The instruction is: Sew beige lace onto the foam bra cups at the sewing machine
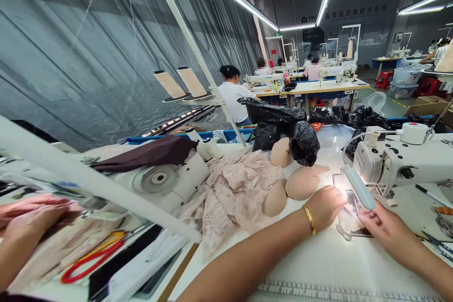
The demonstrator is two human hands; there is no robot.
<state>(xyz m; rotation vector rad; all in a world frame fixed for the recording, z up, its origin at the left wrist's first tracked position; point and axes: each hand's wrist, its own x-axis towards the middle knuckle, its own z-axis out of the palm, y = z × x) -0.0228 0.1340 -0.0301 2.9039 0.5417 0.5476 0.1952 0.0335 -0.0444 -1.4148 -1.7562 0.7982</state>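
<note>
My left hand (pixel 325 205), with a gold bracelet (pixel 309 219) on the wrist, is curled against a pale fabric piece (pixel 345 229) under the head of a white sewing machine (pixel 406 160). My right hand (pixel 384 226) pinches the same piece from the right. Bright lamp glare hides the needle area and most of the piece. Three beige foam cups (pixel 300 184) lie just left of my left hand, beside a heap of pale pink lace (pixel 233 188).
Another person's hand (pixel 24 222) rests on pink fabric at the far left, near red-handled scissors (pixel 92 257) and a second machine (pixel 159 179). Black plastic bags (pixel 304 141) sit behind the cups. Small tools (pixel 437 240) lie at the right. Other workers sit at tables (pixel 318 87) farther back.
</note>
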